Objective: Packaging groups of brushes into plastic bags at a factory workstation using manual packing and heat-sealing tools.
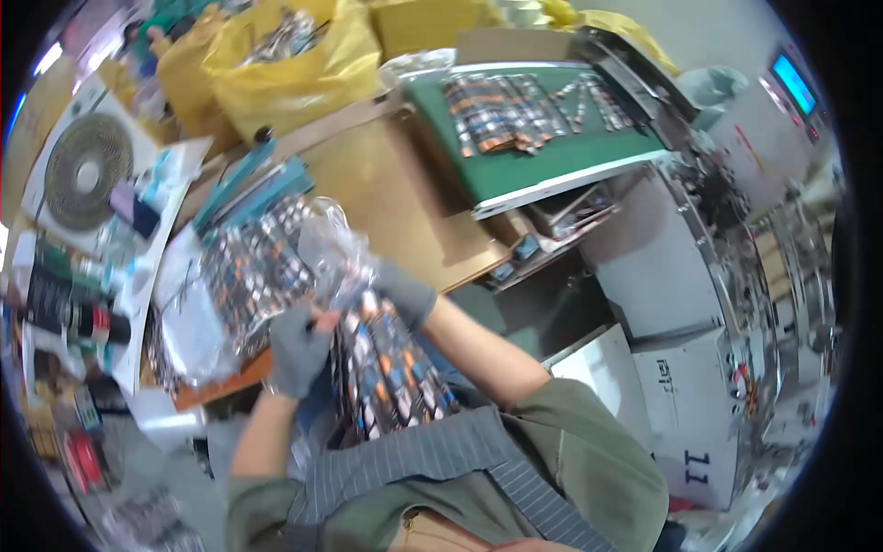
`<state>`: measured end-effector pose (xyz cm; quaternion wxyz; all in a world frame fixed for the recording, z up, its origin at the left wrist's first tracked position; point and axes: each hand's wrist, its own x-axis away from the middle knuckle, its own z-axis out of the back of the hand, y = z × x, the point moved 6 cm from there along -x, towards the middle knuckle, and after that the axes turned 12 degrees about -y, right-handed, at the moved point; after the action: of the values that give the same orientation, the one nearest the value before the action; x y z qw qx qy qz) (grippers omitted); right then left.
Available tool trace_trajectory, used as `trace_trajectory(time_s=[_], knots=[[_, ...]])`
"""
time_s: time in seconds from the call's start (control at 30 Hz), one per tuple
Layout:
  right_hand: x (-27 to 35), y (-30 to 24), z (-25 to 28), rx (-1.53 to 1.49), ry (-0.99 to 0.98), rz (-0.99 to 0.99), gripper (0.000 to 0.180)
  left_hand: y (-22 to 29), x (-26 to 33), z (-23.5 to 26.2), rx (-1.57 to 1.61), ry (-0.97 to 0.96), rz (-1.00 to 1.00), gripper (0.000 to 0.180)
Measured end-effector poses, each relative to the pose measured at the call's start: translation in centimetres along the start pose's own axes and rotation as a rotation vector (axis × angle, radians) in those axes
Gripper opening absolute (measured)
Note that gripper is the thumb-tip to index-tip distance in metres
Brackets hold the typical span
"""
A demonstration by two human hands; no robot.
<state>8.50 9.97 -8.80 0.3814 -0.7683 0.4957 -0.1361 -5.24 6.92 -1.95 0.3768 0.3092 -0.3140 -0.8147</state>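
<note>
Against my lap hangs a clear plastic bag (386, 373) packed with slim dark sticks or packets patterned in orange, blue and white. Its loose clear top bunches up above my hands. Grey-gloved, my right hand (405, 293) is closed around the gathered neck from the right. My left hand (299, 351), also in a grey glove with bare fingertips showing, pinches the bag's neck on the left side. Beside it on the table lies a similar filled bag (253, 267) of patterned packets, partly shiny with plastic.
A green conveyor belt (515, 175) carries rows of the same packets at the back right. A wooden tabletop (395, 175) lies ahead. Yellow-lined bin (303, 74) and a fan (87, 170) stand at the back left. White machine cabinets (681, 414) line the right.
</note>
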Motion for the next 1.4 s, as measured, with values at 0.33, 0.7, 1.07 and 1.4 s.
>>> trace_trajectory(time_s=[0.33, 0.7, 1.07, 1.4], knots=[[11.8, 0.3, -1.2, 1.336, 0.151, -0.804, 0.049, -1.5, 7.6, -5.8, 0.204, -0.275, 0.248, 0.027], [-0.3, -18.3, -5.2, 1.956, 0.447, -0.21, 0.023, -3.2, -12.8, 4.0, -0.539, -0.497, -0.057, 0.023], [1.2, -20.8, 3.0, 1.293, 0.413, -0.155, 0.007, 2.7, -15.0, 5.1, -0.016, -0.157, -0.017, 0.026], [-4.2, -17.8, -7.6, 1.98, -0.228, 0.295, 0.029, 6.6, -13.0, 8.1, 0.285, -0.298, 0.109, 0.03]])
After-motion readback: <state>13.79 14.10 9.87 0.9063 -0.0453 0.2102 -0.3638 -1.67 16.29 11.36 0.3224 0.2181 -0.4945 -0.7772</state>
